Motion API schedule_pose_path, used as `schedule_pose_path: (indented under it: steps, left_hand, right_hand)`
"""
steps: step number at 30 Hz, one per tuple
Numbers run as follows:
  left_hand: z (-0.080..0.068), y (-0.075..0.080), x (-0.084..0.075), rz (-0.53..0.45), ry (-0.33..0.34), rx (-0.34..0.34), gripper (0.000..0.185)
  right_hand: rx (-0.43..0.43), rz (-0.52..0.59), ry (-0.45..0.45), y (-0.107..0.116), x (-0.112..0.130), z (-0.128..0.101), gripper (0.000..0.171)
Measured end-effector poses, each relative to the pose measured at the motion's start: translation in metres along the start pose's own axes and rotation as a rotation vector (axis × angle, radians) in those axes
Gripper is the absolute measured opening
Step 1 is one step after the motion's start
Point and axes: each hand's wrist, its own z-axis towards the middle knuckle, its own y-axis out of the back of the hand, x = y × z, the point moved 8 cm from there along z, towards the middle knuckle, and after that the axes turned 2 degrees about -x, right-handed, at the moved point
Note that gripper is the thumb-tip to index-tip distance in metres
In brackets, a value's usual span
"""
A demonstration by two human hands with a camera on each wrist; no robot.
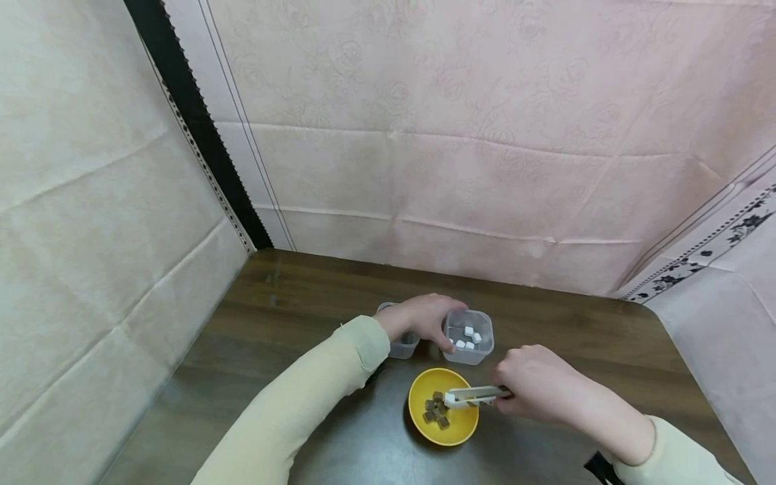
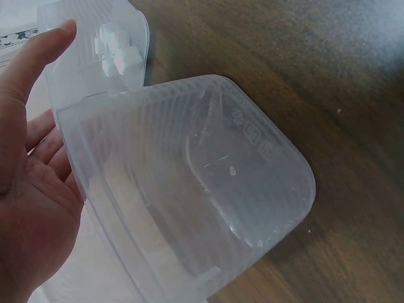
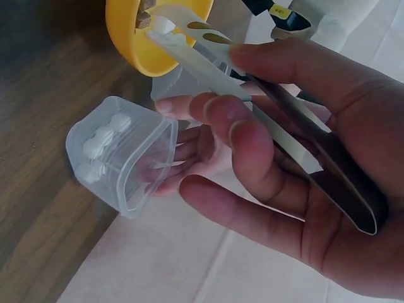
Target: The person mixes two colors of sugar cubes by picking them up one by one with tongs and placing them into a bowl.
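A clear plastic container (image 1: 480, 350) with several white cubes (image 1: 469, 331) stands on the table. My left hand (image 1: 428, 318) holds its left side, thumb near the front corner and fingers toward the back. In my right hand (image 1: 536, 382) I grip tongs (image 1: 481, 394) with pale tips. Those tips reach over the yellow bowl (image 1: 459, 426), and the right wrist view shows a white cube (image 3: 163, 25) between them. Several brown cubes (image 1: 434, 411) lie in the bowl.
A second clear container (image 2: 252, 183) stands left of the first, partly under my left wrist in the head view. The wooden table (image 1: 291, 296) is bordered by pale patterned cloth (image 1: 424, 182) at the back and sides.
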Motion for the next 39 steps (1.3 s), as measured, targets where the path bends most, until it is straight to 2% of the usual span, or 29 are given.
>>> schedule_pose_path:
  steps: [7, 21, 34, 39]
  left_hand:
    - [0.0, -0.001, 0.001, -0.001, 0.002, -0.001, 0.085]
    - [-0.003, -0.001, -0.001, -0.006, 0.004, -0.012, 0.084]
    - [0.0, 0.0, 0.001, -0.009, 0.003, -0.014, 0.084]
    - [0.0, -0.002, 0.0, 0.008, -0.004, -0.014, 0.084]
  right_hand:
    - [0.042, -0.055, -0.005, -0.002, 0.004, 0.001, 0.045]
    - [0.054, -0.18, 0.002, -0.004, 0.009, 0.003, 0.043]
    - [0.102, -0.287, -0.066, -0.003, 0.015, 0.011, 0.035]
    - [0.121, -0.295, -0.092, -0.005, 0.017, 0.012, 0.033]
